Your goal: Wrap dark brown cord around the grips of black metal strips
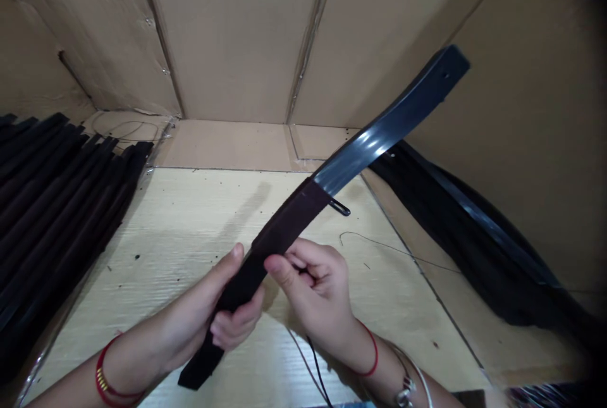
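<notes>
A long, curved, glossy dark plastic strip slants up to the right, with a small hole near its far end. Its lower half is covered by a dark fabric sleeve. My left hand is closed round the covered lower part, thumb lying along the upper edge. My right hand pinches the sleeve's right edge near the middle, its fingers curled; whatever else may lie within them is hidden. A small black loop sticks out at the sleeve's mouth. Thin dark cords run down below my right hand.
Many dark covered strips lie in a row at the left. More black fabric and a glossy strip rest at the right. Cardboard panels wall the pale wooden tabletop. A loose thread crosses its right side.
</notes>
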